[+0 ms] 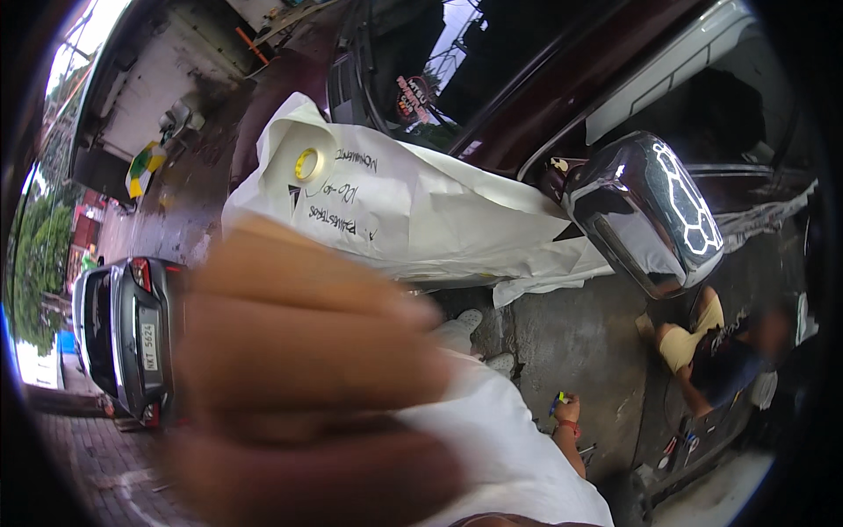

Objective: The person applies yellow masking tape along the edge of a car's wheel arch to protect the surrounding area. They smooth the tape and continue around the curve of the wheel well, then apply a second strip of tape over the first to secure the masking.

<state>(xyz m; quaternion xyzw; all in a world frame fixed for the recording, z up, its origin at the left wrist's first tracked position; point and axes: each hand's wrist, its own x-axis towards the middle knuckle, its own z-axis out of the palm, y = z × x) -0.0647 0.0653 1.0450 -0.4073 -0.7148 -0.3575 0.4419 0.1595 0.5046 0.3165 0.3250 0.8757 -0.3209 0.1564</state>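
Note:
A large blurred hand, which looks like my left, fills the left middle close to the camera. Its fingers are smeared, and whatever it may hold is hidden. Lower down to the right, my right hand, with a red band at the wrist, is closed on a small blue and yellow-green object whose kind I cannot make out. Ahead, white masking paper with black handwriting covers the side of a dark maroon vehicle. On that paper rests a yellow tape roll. A chrome side mirror juts out beside it.
At the right another person in a dark shirt and yellow shorts is low by the vehicle, near some hand tools. A grey car stands at the left. Beyond it are a green and yellow umbrella and trees.

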